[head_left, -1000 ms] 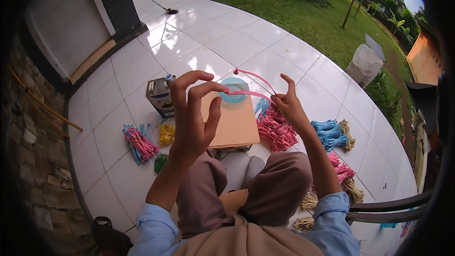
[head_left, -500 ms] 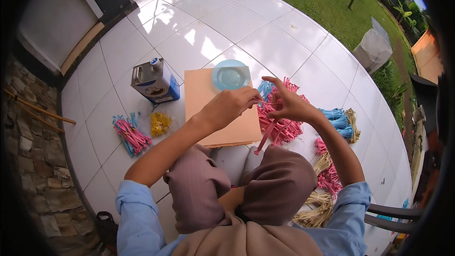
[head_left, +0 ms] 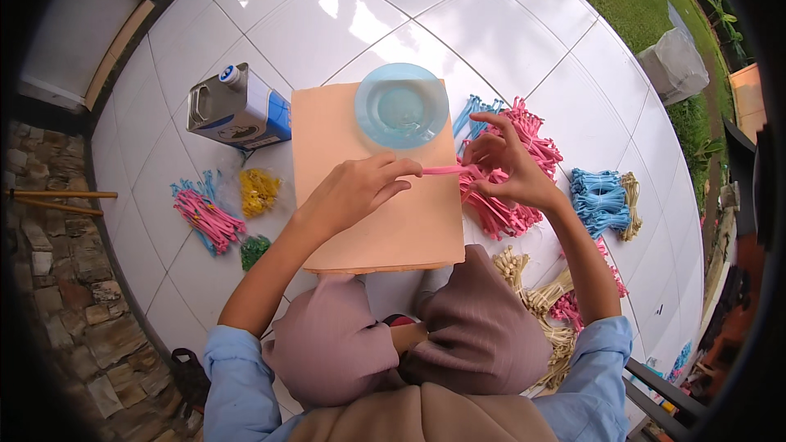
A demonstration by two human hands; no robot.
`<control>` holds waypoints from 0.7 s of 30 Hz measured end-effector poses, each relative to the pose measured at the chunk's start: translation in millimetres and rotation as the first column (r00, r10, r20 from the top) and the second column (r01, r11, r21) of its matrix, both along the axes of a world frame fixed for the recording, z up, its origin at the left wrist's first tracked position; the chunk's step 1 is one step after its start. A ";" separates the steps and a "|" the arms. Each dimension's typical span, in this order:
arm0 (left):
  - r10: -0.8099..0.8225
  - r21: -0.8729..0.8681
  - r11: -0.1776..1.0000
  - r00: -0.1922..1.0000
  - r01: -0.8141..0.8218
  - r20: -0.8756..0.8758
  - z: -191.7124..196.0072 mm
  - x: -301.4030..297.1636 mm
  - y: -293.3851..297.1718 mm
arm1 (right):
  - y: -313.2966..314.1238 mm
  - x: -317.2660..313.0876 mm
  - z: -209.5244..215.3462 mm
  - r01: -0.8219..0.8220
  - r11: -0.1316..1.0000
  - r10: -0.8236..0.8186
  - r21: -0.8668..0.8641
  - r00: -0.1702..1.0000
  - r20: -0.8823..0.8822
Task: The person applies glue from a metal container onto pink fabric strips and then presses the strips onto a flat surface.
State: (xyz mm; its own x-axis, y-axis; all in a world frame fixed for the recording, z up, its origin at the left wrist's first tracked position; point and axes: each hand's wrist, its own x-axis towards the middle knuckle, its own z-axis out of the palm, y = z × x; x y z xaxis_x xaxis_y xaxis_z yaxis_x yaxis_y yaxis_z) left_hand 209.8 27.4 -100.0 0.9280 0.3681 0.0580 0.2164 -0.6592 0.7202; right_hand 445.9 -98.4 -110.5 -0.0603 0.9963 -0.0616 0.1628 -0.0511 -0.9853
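Observation:
A narrow pink strip (head_left: 443, 170) stretches almost level between my two hands, above the right side of a peach-coloured board (head_left: 377, 229). My left hand (head_left: 348, 195) pinches its left end at the fingertips, with the thumb lowered. My right hand (head_left: 516, 165) holds the other end within its curled middle fingers; its index finger and thumb stand apart. Behind the right hand lies a heap of pink strips (head_left: 536, 135) with knobbed ends, partly hidden by it, beside some light blue strips (head_left: 475, 106). A blue translucent plate (head_left: 372, 119) rests on the board's far edge.
A blue and silver can (head_left: 246, 110) stands left of the board. Near it lie a pink and blue bundle (head_left: 209, 217), a yellow bag (head_left: 258, 192) and a green one (head_left: 255, 251). Blue bundles (head_left: 598, 200) and cream bundles (head_left: 544, 295) lie on the white tiles (head_left: 458, 16) at right.
The view has tipped downward and closer. The strip, which hung in a loop below my right hand, is now drawn straight between both hands. My hands have moved a little apart.

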 end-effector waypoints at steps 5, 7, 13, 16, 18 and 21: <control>0.016 0.101 0.995 0.990 -0.002 -0.143 -27.7 -0.3 4.0 | 6.1 3.8 -22.9 0.089 0.996 -0.090 -0.015 0.994 -0.057; 0.005 0.303 0.953 0.992 0.033 -0.123 -29.2 -0.3 6.2 | 10.5 4.5 -25.4 0.095 0.995 -0.096 -0.027 0.993 -0.068; 0.077 0.407 0.907 0.993 -0.106 0.088 -35.1 5.0 2.5 | 17.9 3.0 -34.0 0.162 0.987 -0.161 0.011 0.985 -0.068; 0.089 0.486 0.866 0.993 -0.117 0.079 -35.4 7.9 3.0 | 19.7 2.7 -39.7 0.151 0.988 -0.151 0.028 0.988 -0.031; 0.087 0.495 0.860 0.991 -0.126 0.101 -38.8 7.6 2.1 | 18.9 2.8 -40.9 0.168 0.985 -0.168 0.032 0.986 -0.016; 0.095 0.507 0.849 0.986 -0.151 0.134 -44.7 7.9 1.4 | 17.0 3.2 -46.1 0.187 0.982 -0.187 0.038 0.982 -0.011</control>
State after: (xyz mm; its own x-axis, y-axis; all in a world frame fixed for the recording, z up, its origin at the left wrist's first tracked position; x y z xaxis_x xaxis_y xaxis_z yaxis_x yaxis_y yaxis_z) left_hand 217.7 28.8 -144.7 0.8559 0.3707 0.3607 0.2656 -0.9134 0.3085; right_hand 449.2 -81.3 -156.6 0.1269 0.9916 -0.0232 0.1468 -0.0419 -0.9883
